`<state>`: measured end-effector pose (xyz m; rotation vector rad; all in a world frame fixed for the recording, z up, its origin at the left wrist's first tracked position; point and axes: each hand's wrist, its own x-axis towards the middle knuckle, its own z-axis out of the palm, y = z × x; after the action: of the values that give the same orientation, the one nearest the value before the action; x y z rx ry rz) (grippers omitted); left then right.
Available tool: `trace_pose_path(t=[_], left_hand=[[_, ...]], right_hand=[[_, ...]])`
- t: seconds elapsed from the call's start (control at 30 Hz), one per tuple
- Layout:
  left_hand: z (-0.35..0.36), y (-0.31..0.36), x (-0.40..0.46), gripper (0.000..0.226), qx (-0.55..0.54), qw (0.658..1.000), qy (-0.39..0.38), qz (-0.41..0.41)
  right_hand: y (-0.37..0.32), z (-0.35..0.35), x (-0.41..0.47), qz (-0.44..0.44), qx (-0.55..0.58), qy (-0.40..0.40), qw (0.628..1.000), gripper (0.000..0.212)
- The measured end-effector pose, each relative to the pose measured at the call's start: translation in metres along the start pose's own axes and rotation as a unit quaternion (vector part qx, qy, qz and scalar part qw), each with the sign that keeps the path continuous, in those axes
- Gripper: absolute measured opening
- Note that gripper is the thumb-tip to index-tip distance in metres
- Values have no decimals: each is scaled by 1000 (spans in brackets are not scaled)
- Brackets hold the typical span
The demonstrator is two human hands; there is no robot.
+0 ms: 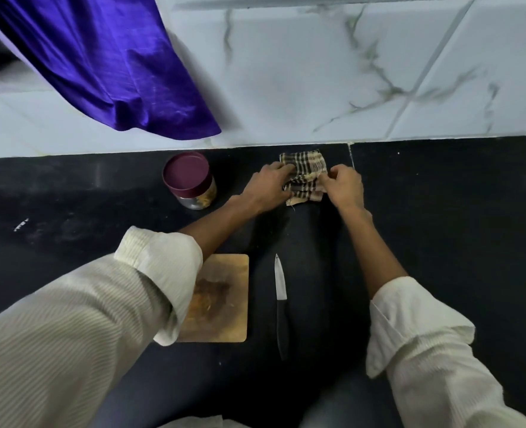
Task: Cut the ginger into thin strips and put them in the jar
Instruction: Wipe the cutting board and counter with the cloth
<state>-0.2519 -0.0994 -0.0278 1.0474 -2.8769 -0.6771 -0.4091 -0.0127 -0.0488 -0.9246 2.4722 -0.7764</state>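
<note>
Both hands, the left hand [266,186] and right hand [345,188], pinched a crumpled checked cloth [304,177] at the black counter's [440,211] back edge. Left of them stood the round maroon-lidded jar [190,180], ginger strips inside.

Cutting board [224,304] half under sleeve [150,282]

Far side of worktop [70,211], against wall [286,72]: jar [190,180] left, cloth [304,176] right, both hands [266,186] on cloth. Nearer: cutting board [224,298] left, shreds [209,291] on it; knife [281,301] just right, tip toward wall. Hanging fabric [101,63] behind, upper left.
</note>
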Motion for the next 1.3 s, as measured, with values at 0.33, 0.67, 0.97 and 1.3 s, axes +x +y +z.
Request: trace_pose_path(t=[0.33, 0.67, 0.97, 1.3], left_hand=[[12, -16, 13, 58, 5, 1000, -21, -12], [-9, -18, -44, 45, 0, 1000, -5, 26], [-36, -66, -173, 18, -63, 994, 84, 13], [-32, -166, -296, 20, -138, 959, 147, -199]], right_hand=[[-19, 27, 40, 143, -4, -70, 987, 52], [-43, 12, -9, 121, 275, -100, 948, 13], [-78, 11, -135, 133, 510, -215, 822, 20], [-126, 71, -217, 73, 298, -271, 912, 22]])
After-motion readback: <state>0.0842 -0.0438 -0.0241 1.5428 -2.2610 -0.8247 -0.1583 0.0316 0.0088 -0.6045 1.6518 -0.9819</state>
